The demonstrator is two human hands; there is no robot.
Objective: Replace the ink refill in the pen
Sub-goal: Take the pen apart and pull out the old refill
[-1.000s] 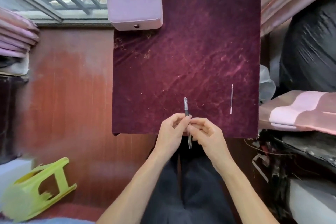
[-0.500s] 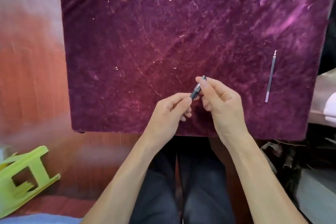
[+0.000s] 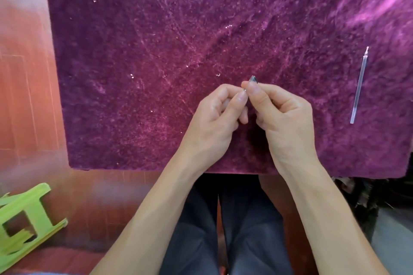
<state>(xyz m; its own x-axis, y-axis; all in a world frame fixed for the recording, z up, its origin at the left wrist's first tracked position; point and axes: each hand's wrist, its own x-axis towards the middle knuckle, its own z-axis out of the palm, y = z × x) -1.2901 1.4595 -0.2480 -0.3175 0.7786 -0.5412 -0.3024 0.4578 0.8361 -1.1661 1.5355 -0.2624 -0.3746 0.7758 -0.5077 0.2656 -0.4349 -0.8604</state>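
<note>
Both hands meet over the near part of the purple velvet table (image 3: 156, 51). My right hand (image 3: 283, 114) pinches the dark pen (image 3: 253, 79) between thumb and forefinger; only its dark tip pokes out above the fingers. My left hand (image 3: 216, 116) grips the pen's lower part with thumb and forefinger, and a small metal bit shows between the two thumbs. The rest of the pen is hidden inside the hands. A clear, thin ink refill (image 3: 359, 85) lies alone on the velvet to the right, almost upright in the picture.
A green plastic stool (image 3: 24, 219) lies tipped over on the red-brown floor (image 3: 26, 85) at the lower left. The table's near edge runs just behind my wrists, with my dark trousers (image 3: 223, 230) below it. Dark clutter sits at the lower right.
The camera has tilted down and closer to the table. The hands have closed together around the pen, so much less of it shows now. The refill has stayed where it was.
</note>
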